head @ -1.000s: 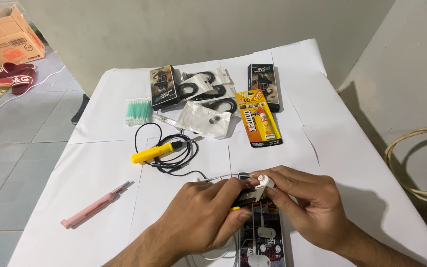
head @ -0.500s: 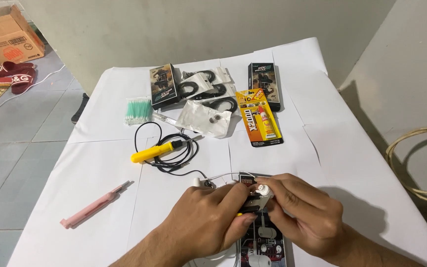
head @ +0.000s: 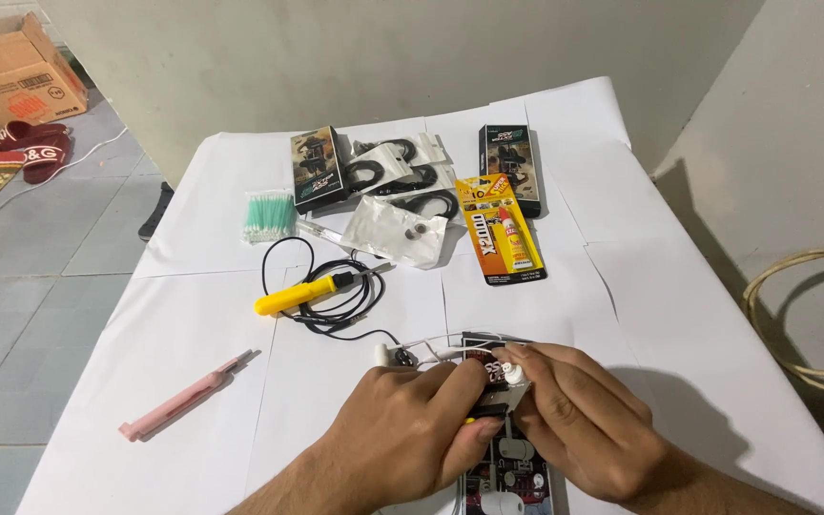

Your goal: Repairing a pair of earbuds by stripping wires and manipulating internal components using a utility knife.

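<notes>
My left hand (head: pixel 410 426) and my right hand (head: pixel 579 420) meet at the near edge of the white table (head: pixel 183 324). Together they pinch a small white earphone piece (head: pixel 515 376) held over a dark printed card (head: pixel 507 467). My left fingers also close on a small dark and yellow part (head: pixel 484 412). A thin white earphone wire (head: pixel 450 341) arcs from my hands to another white earbud (head: pixel 393 356) lying just left of them.
A yellow-handled soldering iron (head: pixel 302 295) with a black cord lies at centre. A pink tool (head: pixel 183 405) is at left. At the back are green-tipped swabs (head: pixel 269 214), two dark boxes (head: pixel 315 168), bagged black earhooks (head: pixel 398 172) and a yellow glue pack (head: pixel 500 229).
Both hands have drawn slightly nearer to me with the earphone piece, staying over the dark card. The things on the table have not moved.
</notes>
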